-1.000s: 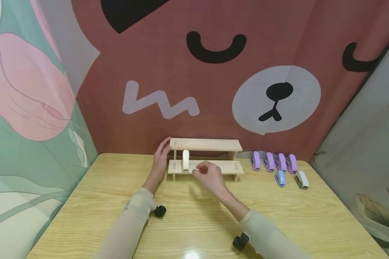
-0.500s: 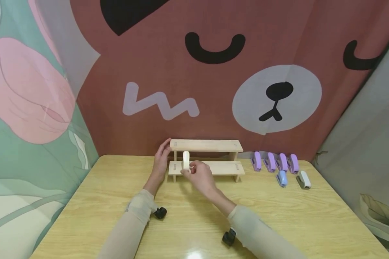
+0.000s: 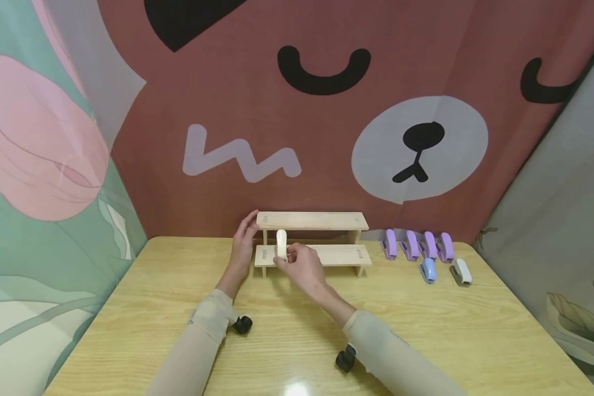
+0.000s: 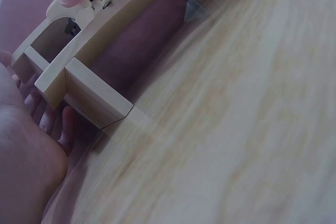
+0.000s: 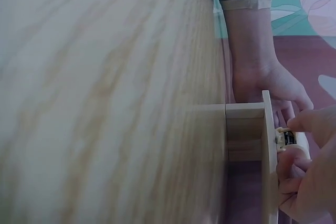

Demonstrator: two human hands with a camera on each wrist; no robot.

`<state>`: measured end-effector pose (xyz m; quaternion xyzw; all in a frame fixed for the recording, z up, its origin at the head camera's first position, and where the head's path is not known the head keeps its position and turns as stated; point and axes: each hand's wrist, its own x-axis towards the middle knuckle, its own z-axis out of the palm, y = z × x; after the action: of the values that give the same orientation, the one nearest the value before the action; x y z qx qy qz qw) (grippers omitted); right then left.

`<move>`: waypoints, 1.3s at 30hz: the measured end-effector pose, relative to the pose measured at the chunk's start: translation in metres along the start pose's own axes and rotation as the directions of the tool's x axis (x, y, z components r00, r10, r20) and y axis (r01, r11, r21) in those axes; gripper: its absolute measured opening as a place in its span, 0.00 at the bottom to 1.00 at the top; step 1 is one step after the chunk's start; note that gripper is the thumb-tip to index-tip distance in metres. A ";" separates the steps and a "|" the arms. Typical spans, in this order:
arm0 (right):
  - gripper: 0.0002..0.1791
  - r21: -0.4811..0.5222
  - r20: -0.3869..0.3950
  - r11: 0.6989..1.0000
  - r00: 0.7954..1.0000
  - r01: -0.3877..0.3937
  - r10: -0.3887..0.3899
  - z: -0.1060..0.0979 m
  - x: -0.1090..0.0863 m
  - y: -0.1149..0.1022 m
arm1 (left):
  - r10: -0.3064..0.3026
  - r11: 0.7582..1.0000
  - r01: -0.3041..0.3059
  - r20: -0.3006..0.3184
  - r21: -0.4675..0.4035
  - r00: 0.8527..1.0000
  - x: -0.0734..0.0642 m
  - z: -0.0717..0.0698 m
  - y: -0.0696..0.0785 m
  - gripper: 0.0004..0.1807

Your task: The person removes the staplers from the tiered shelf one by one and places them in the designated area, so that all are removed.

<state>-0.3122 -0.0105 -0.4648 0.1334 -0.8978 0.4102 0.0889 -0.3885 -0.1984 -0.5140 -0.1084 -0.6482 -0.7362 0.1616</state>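
A cream stapler (image 3: 281,241) stands near the left end of the lower tier of a two-tier wooden rack (image 3: 339,256). My right hand (image 3: 305,269) pinches its lower front part between thumb and fingers. In the left wrist view the thumb presses the front of the stapler (image 4: 63,10), whose metal parts face outward. My left hand (image 3: 242,250) rests along the rack's left side, fingers stretched up to the end of the upper tier. Seen from the right wrist, the stapler (image 5: 288,139) sits right at the board between my right thumb and fingers.
Right of the rack, several purple staplers (image 3: 411,245) stand in a row on the wooden table (image 3: 287,335). A blue stapler (image 3: 428,270) and a white-and-grey one (image 3: 461,272) stand in front of them. A printed curtain (image 3: 237,192) hangs behind.
My right hand has moved left along the lower tier to the cream stapler and now pinches it. The left hand has stayed at the rack's side.
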 end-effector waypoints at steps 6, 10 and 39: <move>0.13 0.060 -0.036 0.997 0.998 0.045 -0.043 0.003 0.000 0.004 | -0.010 1.000 0.009 -0.018 -0.021 1.000 0.000 0.002 0.000 0.24; 0.08 0.105 -0.041 0.993 0.998 0.058 -0.054 0.004 0.001 0.004 | -0.006 1.000 0.005 -0.021 -0.026 1.000 0.000 0.003 0.002 0.24; 0.10 0.096 -0.162 0.993 0.986 0.066 -0.049 -0.040 -0.031 0.017 | 0.012 0.998 -0.013 -0.013 -0.067 1.000 -0.001 0.001 0.001 0.24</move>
<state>-0.2859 0.0363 -0.4593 0.1305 -0.8617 0.4618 0.1652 -0.3869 -0.1972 -0.5136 -0.1129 -0.6216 -0.7571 0.1665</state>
